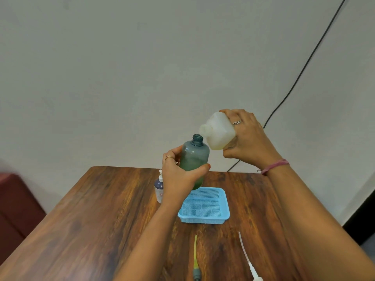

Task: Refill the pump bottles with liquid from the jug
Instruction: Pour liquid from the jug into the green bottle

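Observation:
My left hand (178,171) grips a blue-grey translucent bottle (193,157), held up above the table with its neck open and no pump on it; greenish liquid shows in its lower part. My right hand (245,138) holds a whitish translucent jug (218,132) tilted to the left, its open mouth just above and right of the bottle's neck. A little yellowish liquid sits in the jug's lower corner. No stream is visible between them. A second pump bottle (159,186), dark with a white pump, stands on the table behind my left wrist.
A light blue perforated basket (205,205) rests on the wooden table (91,220) below the bottle. Two removed pump heads lie near the front edge: one with a yellowish tube (195,258), one white (248,260). A black cable (304,67) runs down the wall.

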